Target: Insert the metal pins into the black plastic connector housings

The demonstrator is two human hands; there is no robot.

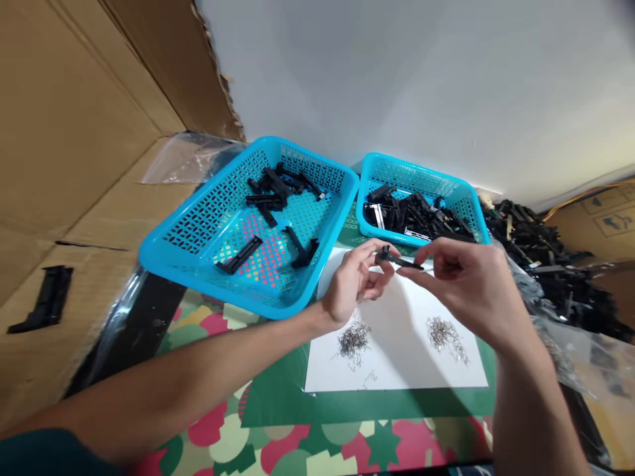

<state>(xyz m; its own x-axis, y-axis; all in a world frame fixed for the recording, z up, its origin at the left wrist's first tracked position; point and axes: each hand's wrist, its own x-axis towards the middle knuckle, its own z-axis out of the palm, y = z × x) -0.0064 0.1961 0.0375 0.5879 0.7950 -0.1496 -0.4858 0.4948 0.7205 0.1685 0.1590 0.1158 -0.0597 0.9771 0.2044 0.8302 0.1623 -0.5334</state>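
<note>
In the head view, the left hand (358,279) pinches one end of a slim black part (403,262) while the right hand (464,281) grips its other end, above the white sheet (394,360). It looks light, stiff and perhaps slick; narrow features could snap, so its ends suit fingertip holds.

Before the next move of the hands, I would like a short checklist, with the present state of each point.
1. Black part held by left hand and right hand: ok, fingers of both are on it.
2. Left pile and right pile apart on the white sheet: ok.
3. All metal pieces gathered: not ok, stray pieces lie below the left pile.
4. Left basket and right basket upright: ok.
5. Metal piece seated in black part: cannot tell, too small.
</note>
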